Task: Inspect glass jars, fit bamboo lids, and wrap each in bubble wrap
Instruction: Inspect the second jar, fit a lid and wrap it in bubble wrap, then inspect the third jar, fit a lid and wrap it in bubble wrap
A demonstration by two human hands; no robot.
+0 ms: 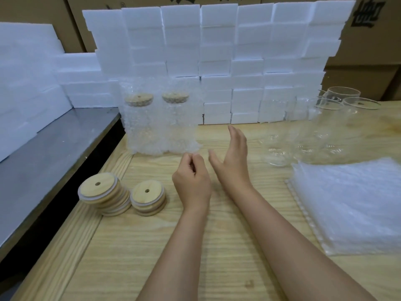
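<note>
Two jars with bamboo lids stand wrapped in bubble wrap, one on the left and one beside it, at the back of the wooden table. My left hand hovers just in front of them with its fingers curled and nothing in it. My right hand is open, fingers straight and pointing away, between the wrapped jars and several bare glass jars on the right. Two stacks of bamboo lids lie at the left, a leaning one and a shorter one.
A pile of bubble wrap sheets lies at the right front. White foam boxes are stacked in a wall behind the table. A grey metal surface adjoins the table on the left. Cardboard cartons stand behind.
</note>
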